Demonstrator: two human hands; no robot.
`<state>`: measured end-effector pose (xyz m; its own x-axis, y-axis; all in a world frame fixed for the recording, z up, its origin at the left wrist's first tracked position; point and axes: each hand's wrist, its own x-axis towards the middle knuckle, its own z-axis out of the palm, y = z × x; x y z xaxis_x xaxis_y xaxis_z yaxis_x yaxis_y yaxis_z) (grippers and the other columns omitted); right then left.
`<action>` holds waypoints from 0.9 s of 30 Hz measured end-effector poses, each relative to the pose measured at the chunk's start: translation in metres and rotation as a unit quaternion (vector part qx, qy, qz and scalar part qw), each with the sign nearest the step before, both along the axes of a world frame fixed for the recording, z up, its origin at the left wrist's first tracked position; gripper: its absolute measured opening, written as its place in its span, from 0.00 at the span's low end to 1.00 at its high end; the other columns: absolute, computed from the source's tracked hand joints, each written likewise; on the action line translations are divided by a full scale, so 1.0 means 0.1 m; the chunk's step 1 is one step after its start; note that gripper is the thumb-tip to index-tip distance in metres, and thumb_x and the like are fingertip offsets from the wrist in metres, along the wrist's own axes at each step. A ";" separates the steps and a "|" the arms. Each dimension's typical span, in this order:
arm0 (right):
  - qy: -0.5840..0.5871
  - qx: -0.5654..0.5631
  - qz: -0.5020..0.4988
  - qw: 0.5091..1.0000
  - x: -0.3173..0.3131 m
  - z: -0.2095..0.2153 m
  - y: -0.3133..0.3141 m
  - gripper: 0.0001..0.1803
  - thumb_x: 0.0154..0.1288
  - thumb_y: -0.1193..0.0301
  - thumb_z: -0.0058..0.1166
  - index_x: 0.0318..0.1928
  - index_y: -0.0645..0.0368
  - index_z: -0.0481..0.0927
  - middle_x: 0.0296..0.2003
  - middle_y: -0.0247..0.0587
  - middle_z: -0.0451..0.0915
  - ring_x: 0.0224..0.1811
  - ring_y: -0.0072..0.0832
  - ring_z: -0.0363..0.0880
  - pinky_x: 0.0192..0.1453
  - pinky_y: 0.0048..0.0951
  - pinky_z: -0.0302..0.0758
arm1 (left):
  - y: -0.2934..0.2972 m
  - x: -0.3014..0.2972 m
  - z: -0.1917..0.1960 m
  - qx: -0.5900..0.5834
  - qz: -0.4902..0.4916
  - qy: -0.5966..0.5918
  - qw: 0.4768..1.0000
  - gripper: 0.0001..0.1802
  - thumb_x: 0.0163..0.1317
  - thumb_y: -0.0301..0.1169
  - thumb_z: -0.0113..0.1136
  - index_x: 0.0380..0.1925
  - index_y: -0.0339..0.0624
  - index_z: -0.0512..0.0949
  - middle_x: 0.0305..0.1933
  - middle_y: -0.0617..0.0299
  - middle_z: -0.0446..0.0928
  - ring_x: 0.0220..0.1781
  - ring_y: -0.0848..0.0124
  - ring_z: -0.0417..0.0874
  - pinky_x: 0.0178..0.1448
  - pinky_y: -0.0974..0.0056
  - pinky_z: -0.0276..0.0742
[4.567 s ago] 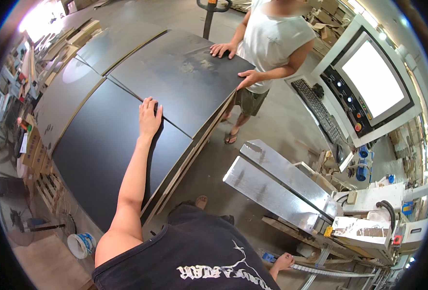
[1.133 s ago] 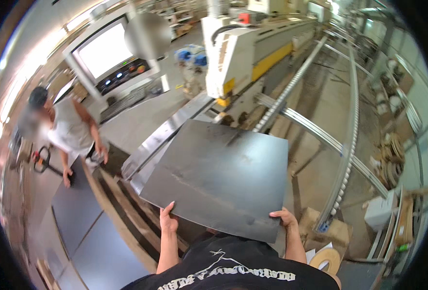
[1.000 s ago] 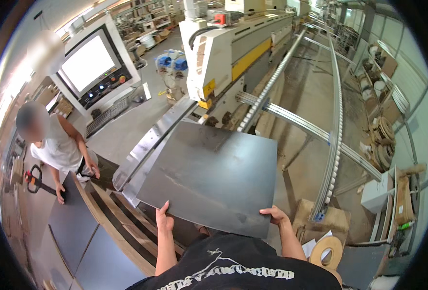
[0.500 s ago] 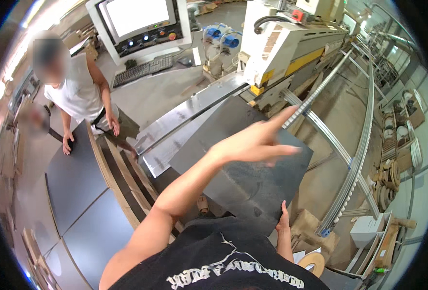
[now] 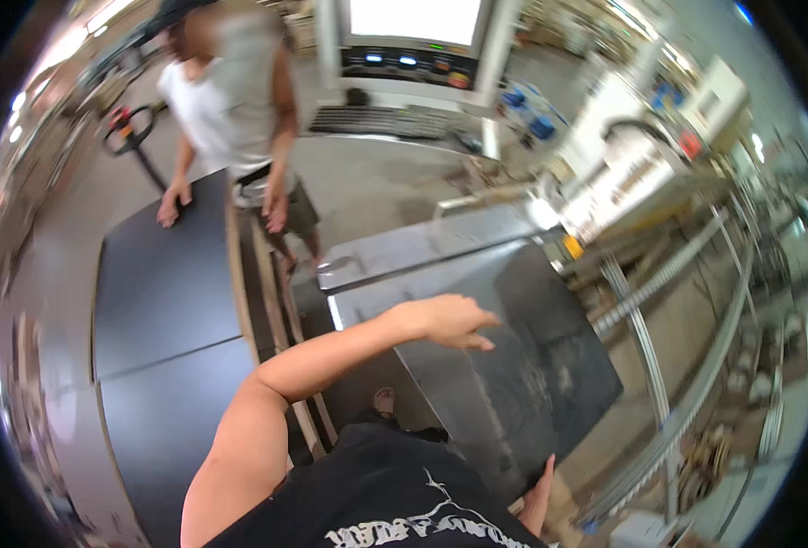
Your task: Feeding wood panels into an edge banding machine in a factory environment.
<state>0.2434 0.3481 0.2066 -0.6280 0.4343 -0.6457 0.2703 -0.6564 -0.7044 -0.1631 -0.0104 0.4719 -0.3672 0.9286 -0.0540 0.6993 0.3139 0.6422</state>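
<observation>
A dark grey panel [image 5: 513, 384] lies tilted in front of me, its far part over the machine's metal table. My right hand [image 5: 538, 498] grips its near right edge, thumb on top and the other fingers mostly hidden below. My left hand [image 5: 448, 321] is over the panel's left part, thumb and forefinger apart and nothing held. Whether it touches the surface I cannot tell.
Stacked dark panels [image 5: 171, 310] stand on my left, with a co-worker's hand [image 5: 175, 203] on them. Ahead are a metal machine table [image 5: 422, 247], a keyboard [image 5: 376, 121] and a lit screen [image 5: 413, 18]. Metal roller rails [image 5: 646, 347] run along the right.
My left hand has drawn back leftward from its outstretched point toward the rails, its fingers less extended. My view has turned right. My right hand still holds the panel's edge.
</observation>
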 end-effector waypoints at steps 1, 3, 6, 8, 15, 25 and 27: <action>0.004 -0.026 0.015 1.000 -0.13 0.14 -0.10 0.47 0.71 0.38 0.49 0.74 0.62 0.60 0.73 0.43 0.64 0.74 0.42 0.63 0.77 0.47 0.60 | -0.25 -0.07 -0.30 -0.030 0.025 0.012 0.999 0.32 0.70 0.50 0.57 0.64 0.37 0.73 0.44 0.42 0.85 0.48 0.44 0.85 0.52 0.47 0.79; 0.014 -0.028 0.052 0.998 -0.28 0.59 -0.42 0.45 0.72 0.40 0.49 0.74 0.61 0.61 0.73 0.42 0.65 0.73 0.41 0.63 0.76 0.48 0.61 | -0.77 -0.12 -0.81 -0.085 0.082 0.012 0.993 0.31 0.70 0.50 0.58 0.62 0.38 0.73 0.47 0.41 0.84 0.52 0.42 0.83 0.54 0.46 0.79; 0.020 -0.020 0.076 0.997 -0.70 0.55 -0.46 0.44 0.72 0.40 0.49 0.74 0.61 0.61 0.73 0.43 0.65 0.73 0.41 0.63 0.76 0.48 0.61 | -1.28 -0.11 -1.28 -0.073 0.146 -0.028 0.986 0.29 0.67 0.49 0.60 0.58 0.38 0.76 0.46 0.41 0.83 0.52 0.42 0.83 0.54 0.46 0.79; 0.029 -0.014 0.094 0.995 -0.94 0.57 -0.52 0.44 0.72 0.40 0.49 0.74 0.61 0.61 0.73 0.43 0.65 0.73 0.41 0.63 0.76 0.48 0.61 | -1.61 -0.01 -1.39 -0.032 0.196 -0.049 0.979 0.27 0.65 0.49 0.62 0.55 0.39 0.78 0.45 0.42 0.84 0.50 0.43 0.83 0.53 0.45 0.79; 0.062 0.002 0.123 0.990 -1.64 0.52 -0.87 0.44 0.72 0.41 0.49 0.74 0.61 0.61 0.72 0.43 0.66 0.73 0.41 0.63 0.76 0.48 0.61 | -2.18 0.27 -1.87 0.011 0.288 -0.051 0.956 0.26 0.67 0.48 0.60 0.54 0.38 0.78 0.46 0.41 0.83 0.51 0.42 0.83 0.54 0.45 0.78; 0.038 -0.010 0.151 0.988 -1.76 0.26 -1.51 0.43 0.72 0.42 0.49 0.74 0.61 0.61 0.72 0.43 0.66 0.73 0.41 0.63 0.76 0.48 0.61 | -2.42 0.25 -1.85 0.046 0.342 -0.069 0.936 0.23 0.67 0.46 0.61 0.54 0.41 0.79 0.39 0.42 0.84 0.46 0.43 0.85 0.51 0.46 0.79; 0.036 -0.016 0.151 0.988 -1.76 0.19 -1.62 0.43 0.73 0.42 0.49 0.74 0.61 0.61 0.72 0.43 0.66 0.73 0.41 0.63 0.76 0.48 0.61 | -2.44 0.25 -1.86 0.033 0.338 -0.069 0.938 0.23 0.67 0.45 0.61 0.54 0.39 0.79 0.39 0.43 0.85 0.46 0.44 0.85 0.51 0.46 0.79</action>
<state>0.0677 0.1860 0.2253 -0.7711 0.2007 -0.6042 0.4063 -0.5756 -0.7097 -0.1378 -0.2545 0.2856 -0.8670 0.4893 -0.0942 0.2641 0.6117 0.7457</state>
